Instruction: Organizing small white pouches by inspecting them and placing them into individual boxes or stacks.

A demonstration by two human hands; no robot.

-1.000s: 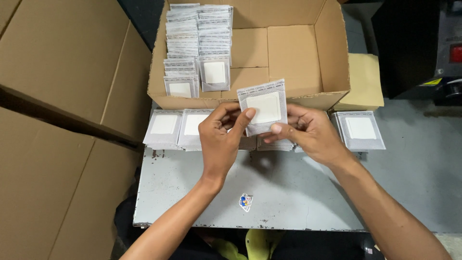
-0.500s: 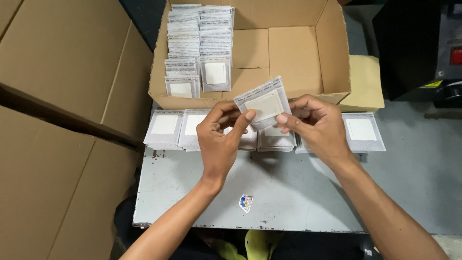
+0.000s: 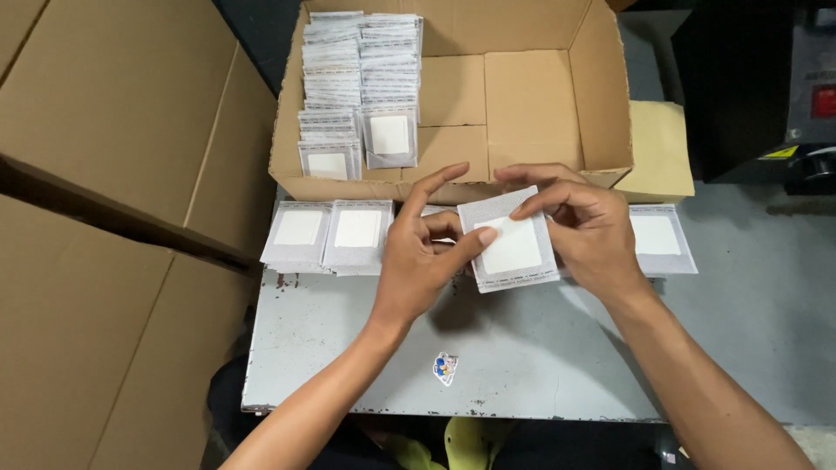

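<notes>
Right now both hands meet over the middle of the grey bench (image 3: pixel 522 365), sharing 1 small flat packet (image 3: pixel 512 244), a grey-edged sleeve with a pale square showing in its middle. The left hand (image 3: pixel 418 261) has its grip pinching the packet's left edge, thumb tip on the face, index finger lifted clear. The right hand (image 3: pixel 583 226) pinches the top right corner, fingers laid across the upper edge. Held from 2 sides like this, the packet sits flat and face-up, tilted slightly, just above the bench, probably so its front can be looked over.

Behind the hands an open cardboard box (image 3: pixel 531 87) stands on the bench's far edge. Its left part holds 2 rows of packed packets (image 3: pixel 361 78), standing on edge and leaning back, which keeps them tidy and easy to count; the right part is bare cardboard.

Along the box's front, loose packets (image 3: pixel 326 231) lie flat in small piles at the left, and another packet (image 3: pixel 657 237) lies at the right, all within easy reach. Large flattened cartons (image 3: pixel 104 174) lean at the left side.
</notes>
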